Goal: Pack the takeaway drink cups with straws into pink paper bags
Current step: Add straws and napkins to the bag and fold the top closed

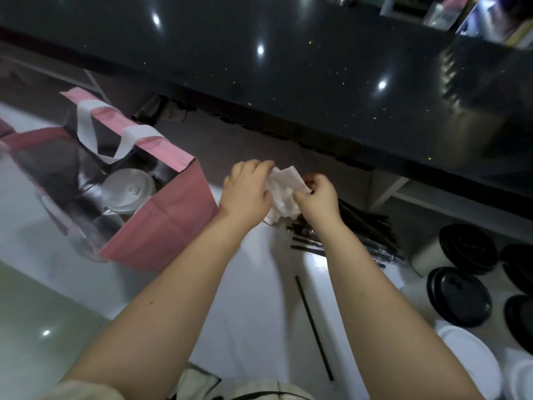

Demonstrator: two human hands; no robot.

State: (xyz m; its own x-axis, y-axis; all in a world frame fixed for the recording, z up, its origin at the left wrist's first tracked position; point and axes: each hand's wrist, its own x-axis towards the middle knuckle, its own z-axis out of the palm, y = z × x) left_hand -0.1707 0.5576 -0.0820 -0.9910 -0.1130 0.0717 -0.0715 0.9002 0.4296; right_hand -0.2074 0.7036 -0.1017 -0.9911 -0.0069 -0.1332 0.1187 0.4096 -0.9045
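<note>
Over the white counter (259,298), my left hand (245,192) and right hand (318,197) both pinch a crumpled white napkin (284,187). The pink bag (161,220) to the left stands open, a white-lidded cup (127,192) inside. My right wrist hides some of the black straws (366,229); black-lidded cups (461,295) get cut off at right.

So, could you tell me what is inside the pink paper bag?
A white-lidded cup stands inside the pink paper bag; the bag's walls hide its body and anything beneath.
</note>
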